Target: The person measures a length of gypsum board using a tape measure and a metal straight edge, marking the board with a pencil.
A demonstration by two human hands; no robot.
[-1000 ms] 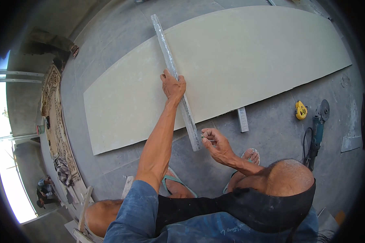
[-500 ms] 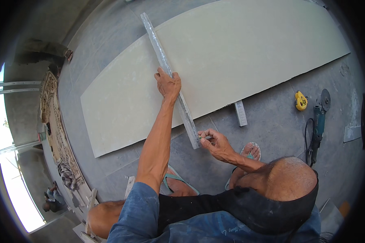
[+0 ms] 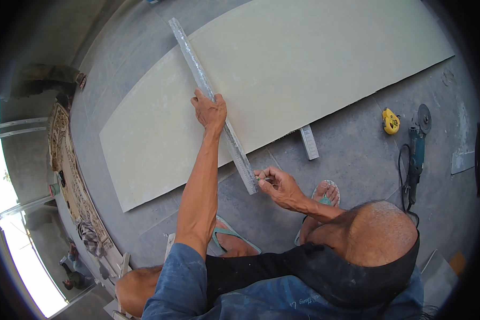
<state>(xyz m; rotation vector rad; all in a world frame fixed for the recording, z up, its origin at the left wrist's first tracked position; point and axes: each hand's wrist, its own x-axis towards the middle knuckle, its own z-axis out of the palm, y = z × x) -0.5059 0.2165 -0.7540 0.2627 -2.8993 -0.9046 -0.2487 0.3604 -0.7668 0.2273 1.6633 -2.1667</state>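
A large pale slab (image 3: 314,69) lies across the floor in front of me. Over its left half rests a long grey metal straightedge (image 3: 237,151), slanting from far left to near right, with both ends past the slab's edges. My left hand (image 3: 210,112) grips the bar near its middle, thumb and fingers on opposite sides. Beside the near end, my right hand (image 3: 282,191) pinches something small with a bit of green; the fingers hide most of it. Its fingertips are at the bar's right side, just off the slab's near edge.
A whitish block (image 3: 309,143) juts from under the slab. To the right lie a yellow tape measure (image 3: 391,121) and a corded angle grinder (image 3: 417,152). A patterned rug (image 3: 69,170) runs along the left. Another person (image 3: 73,274) is at lower left.
My view has shifted slightly, so the slab and tools appear a little left and higher. Both hands keep their places on and beside the straightedge. The person at lower left has changed posture.
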